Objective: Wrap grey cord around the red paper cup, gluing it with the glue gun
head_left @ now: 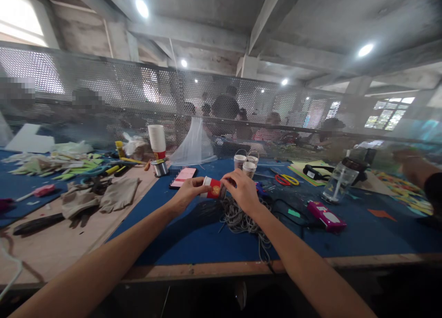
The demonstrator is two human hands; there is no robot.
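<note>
Tipped on its side above the blue mat, a red and white paper cup (213,188) is between my hands. My left hand (189,192) is closed on its white-rimmed left end. My right hand (242,190) is closed at the other end, its fingers pinching grey cord against the cup; the fingertips partly hide this spot. A loose heap of grey cord (238,216) lies below my right hand and hangs towards the table's front edge. Just beyond it stand several small cups (249,168) with cord-like handles.
A phone (184,177), a wire spool (160,168) and a stack of paper cups (157,138) are at left-back. Work gloves (119,194) lie left. Scissors (288,179), a magenta box (326,216) and a clear jug (340,182) are right. Another person's arm (416,168) reaches in.
</note>
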